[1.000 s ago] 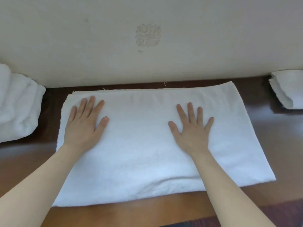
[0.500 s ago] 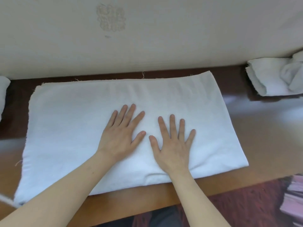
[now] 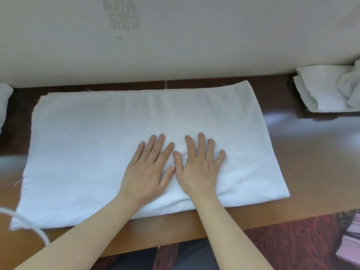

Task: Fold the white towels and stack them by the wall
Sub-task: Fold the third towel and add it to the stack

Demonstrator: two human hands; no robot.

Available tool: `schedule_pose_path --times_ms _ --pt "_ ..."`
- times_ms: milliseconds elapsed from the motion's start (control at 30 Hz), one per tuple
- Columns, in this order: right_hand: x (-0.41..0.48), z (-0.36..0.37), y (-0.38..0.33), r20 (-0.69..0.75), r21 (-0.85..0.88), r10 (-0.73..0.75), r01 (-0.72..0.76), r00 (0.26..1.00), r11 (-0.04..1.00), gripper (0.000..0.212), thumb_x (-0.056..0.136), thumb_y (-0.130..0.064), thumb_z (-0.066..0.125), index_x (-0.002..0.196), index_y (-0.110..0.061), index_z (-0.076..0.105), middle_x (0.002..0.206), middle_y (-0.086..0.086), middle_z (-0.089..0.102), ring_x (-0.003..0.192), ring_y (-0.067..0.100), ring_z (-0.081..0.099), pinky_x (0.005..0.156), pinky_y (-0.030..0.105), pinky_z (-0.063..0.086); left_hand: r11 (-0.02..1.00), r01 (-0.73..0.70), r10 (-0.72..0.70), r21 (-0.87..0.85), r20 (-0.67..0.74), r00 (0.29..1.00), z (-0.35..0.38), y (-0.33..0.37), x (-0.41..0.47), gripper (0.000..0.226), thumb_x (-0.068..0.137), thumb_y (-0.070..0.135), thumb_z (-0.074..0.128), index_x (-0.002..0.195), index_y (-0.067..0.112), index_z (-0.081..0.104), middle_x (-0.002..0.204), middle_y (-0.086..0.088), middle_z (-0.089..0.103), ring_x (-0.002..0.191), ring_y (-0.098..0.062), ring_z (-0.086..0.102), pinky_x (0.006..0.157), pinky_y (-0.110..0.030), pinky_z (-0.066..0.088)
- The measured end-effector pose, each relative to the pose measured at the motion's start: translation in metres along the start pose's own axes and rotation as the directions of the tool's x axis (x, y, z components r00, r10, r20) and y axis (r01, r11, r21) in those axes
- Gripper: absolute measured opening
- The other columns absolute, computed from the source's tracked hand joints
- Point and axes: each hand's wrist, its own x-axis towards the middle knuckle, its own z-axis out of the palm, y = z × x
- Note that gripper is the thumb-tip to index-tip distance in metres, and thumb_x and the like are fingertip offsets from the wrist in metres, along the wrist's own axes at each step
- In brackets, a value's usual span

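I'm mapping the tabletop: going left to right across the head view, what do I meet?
White towel bundle at the left edge → left hand → right hand, both flat on the spread white towel → crumpled white towel by the wall.

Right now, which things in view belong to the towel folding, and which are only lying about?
Part of the job: the spread towel, under the flat left hand and right hand; the rumpled towels at the right by the wall; the left-edge towel.
Just lying about: the white cord, lower left; the pink stack, lower right.
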Motion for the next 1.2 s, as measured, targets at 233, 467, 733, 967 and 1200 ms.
schedule_pose_path --times_ms 233,467,733,967,1200 --pt "0.02 -0.013 0.044 -0.15 0.002 0.021 -0.021 0.989 1.0 0.05 0.101 -0.054 0.028 0.136 -0.026 0.05 0.138 0.006 0.048 0.125 0.03 0.044 0.098 0.052 0.03 0.999 0.024 -0.024 0.03 0.016 1.0 0.0 0.001 -0.001 0.066 0.101 0.057 0.022 0.158 0.025 0.019 0.166 -0.004 0.009 0.153 -0.021 0.003 0.123 -0.046 0.01" --pt "0.017 -0.028 0.075 -0.048 0.067 0.092 -0.089 0.995 0.994 0.06 0.101 -0.059 0.009 0.156 -0.037 0.015 0.166 0.001 0.008 0.152 0.024 0.005 0.12 0.052 0.006 0.999 -0.035 0.035 0.019 0.019 0.999 0.005 0.036 0.052 0.067 0.1 0.062 0.015 0.159 0.029 0.015 0.166 -0.006 0.006 0.153 -0.03 0.0 0.123 -0.048 0.008" --pt "-0.004 -0.018 0.135 0.047 0.014 0.024 -0.025 0.999 1.0 0.066 0.101 -0.061 0.013 0.159 -0.031 0.002 0.167 0.001 -0.002 0.153 0.024 -0.006 0.12 0.06 0.003 0.991 0.127 -0.129 0.039 0.039 0.991 -0.008 0.033 0.165 0.069 0.096 0.064 0.006 0.158 0.033 0.004 0.167 -0.001 -0.003 0.153 -0.026 -0.007 0.123 -0.044 -0.005" --pt "-0.01 -0.028 0.158 -0.033 0.037 0.036 -0.034 0.999 0.999 0.064 0.102 -0.057 0.017 0.158 -0.026 0.018 0.166 0.005 0.012 0.153 0.028 0.008 0.12 0.058 0.012 0.997 -0.071 0.071 0.003 -0.004 0.997 -0.004 0.117 0.209 0.069 0.096 0.064 0.009 0.158 0.033 0.002 0.167 -0.003 -0.005 0.152 -0.027 -0.01 0.123 -0.044 -0.005" --pt "-0.014 -0.021 0.167 0.042 -0.021 0.006 -0.005 0.999 1.0 0.068 0.101 -0.059 0.017 0.158 -0.023 0.018 0.166 0.007 0.01 0.152 0.031 0.008 0.118 0.061 0.013 0.994 -0.094 0.089 0.055 0.08 0.993 0.007 0.166 0.269 0.069 0.094 0.066 0.009 0.158 0.037 0.005 0.167 0.003 -0.003 0.153 -0.024 -0.007 0.122 -0.048 -0.002"
